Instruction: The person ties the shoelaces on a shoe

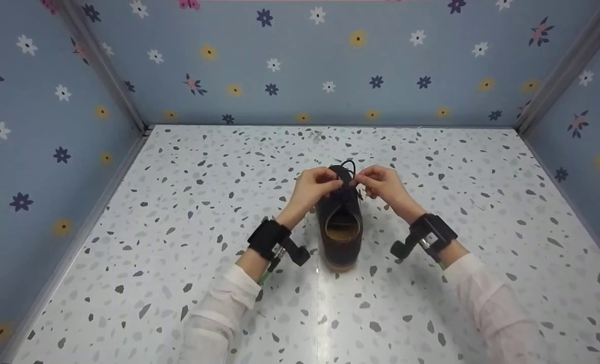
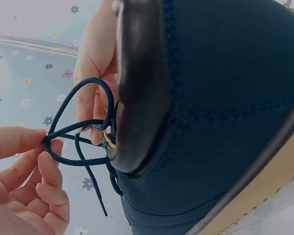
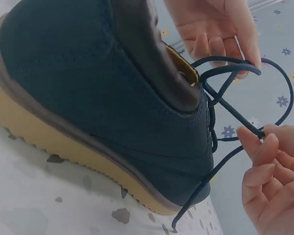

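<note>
A dark blue shoe (image 1: 341, 250) with a tan sole (image 3: 49, 137) stands on the speckled table, its toe pointing away and its heel toward me. Above its front, both hands work on the dark shoelace (image 2: 71, 161). My left hand (image 1: 310, 189) pinches a loop of it between thumb and index finger, to the left of the tongue. On the other side my right hand (image 1: 385, 187) pinches another part of the lace between thumb and forefinger. Loops stand up between the hands, and a loose lace end (image 3: 186, 208) hangs down beside the shoe. The exact crossing of the strands is partly hidden by fingers.
The white table top (image 1: 204, 227) has grey speckles. Blue flowered panels (image 1: 300, 60) enclose it at the back, left and right, with metal posts (image 1: 102, 60) at the back corners. Each wrist wears a black strapped camera (image 1: 269, 238).
</note>
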A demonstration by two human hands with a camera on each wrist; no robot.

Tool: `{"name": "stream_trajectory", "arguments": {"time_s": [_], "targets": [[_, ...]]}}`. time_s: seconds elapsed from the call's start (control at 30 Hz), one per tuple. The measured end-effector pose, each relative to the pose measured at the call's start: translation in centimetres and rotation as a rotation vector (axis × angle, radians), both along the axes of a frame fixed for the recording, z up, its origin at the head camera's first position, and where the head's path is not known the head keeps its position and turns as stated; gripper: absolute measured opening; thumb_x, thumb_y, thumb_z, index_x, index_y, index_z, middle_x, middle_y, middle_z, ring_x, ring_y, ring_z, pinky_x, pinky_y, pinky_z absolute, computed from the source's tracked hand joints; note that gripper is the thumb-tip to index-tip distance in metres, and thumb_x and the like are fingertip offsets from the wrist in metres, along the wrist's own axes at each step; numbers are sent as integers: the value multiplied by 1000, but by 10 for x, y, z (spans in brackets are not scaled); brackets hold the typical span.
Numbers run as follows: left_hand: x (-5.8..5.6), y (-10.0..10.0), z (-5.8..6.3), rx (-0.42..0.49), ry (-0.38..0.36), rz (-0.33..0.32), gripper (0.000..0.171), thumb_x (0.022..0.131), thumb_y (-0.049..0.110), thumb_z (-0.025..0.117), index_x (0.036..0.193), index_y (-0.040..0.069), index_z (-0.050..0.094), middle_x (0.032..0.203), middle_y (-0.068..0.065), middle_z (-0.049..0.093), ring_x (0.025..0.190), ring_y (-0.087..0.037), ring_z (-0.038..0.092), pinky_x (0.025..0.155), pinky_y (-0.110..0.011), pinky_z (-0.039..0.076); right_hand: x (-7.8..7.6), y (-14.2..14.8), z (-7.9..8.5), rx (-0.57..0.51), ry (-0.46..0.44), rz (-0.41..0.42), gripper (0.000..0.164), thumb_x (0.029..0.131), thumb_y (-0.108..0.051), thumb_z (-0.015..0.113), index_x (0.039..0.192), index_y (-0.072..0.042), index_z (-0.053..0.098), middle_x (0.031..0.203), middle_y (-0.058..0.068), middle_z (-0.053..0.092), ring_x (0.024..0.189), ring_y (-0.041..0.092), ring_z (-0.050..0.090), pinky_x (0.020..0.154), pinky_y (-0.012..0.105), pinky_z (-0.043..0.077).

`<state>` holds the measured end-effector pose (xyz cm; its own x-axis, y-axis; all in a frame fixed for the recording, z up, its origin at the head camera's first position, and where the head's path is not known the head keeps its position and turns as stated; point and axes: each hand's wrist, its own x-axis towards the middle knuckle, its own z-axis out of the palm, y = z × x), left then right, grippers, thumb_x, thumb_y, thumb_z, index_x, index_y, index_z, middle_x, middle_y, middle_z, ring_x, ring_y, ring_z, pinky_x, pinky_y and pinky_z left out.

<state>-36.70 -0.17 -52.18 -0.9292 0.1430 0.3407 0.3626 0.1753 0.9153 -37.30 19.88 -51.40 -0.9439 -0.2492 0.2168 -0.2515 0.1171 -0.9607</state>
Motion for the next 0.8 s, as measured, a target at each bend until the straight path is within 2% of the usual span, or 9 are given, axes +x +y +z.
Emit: {"name": "stream_trajectory", "arguments": {"time_s": [0.13, 0.27, 0.53, 0.8], "targets": [[-2, 0, -2, -6, 4, 12, 27, 54, 41, 56, 72, 20, 53, 59, 1, 49, 41, -14, 41, 33, -29, 31, 0, 2, 0, -127, -70, 24, 25, 67, -20, 51, 84, -1, 47, 76, 17, 51, 38, 17, 36, 29, 27, 23], [-2, -1, -4, -7, 6, 18, 27, 54, 41, 57, 71, 20, 53, 58, 1, 49, 41, -13, 41, 33, -29, 32, 3, 6, 3, -205, -95, 36, 26, 69, -18, 50, 85, 1, 44, 77, 21, 49, 40, 17, 36, 29, 26, 21], [2, -5, -2, -3, -22, 18, 29, 53, 40, 57, 72, 19, 53, 62, 2, 50, 44, -13, 43, 37, -28, 34, 9, 22, 4, -245, -115, -25, 27, 69, -18, 50, 87, 1, 42, 74, 21, 46, 41, 15, 34, 30, 26, 23], [3, -7, -2, 16, -12, 38, 28, 53, 40, 58, 70, 19, 53, 59, 1, 50, 42, -14, 43, 36, -28, 34, 14, 36, 4, -272, -116, -17, 26, 70, -17, 48, 87, 2, 41, 74, 21, 45, 42, 14, 33, 30, 25, 21]]}}
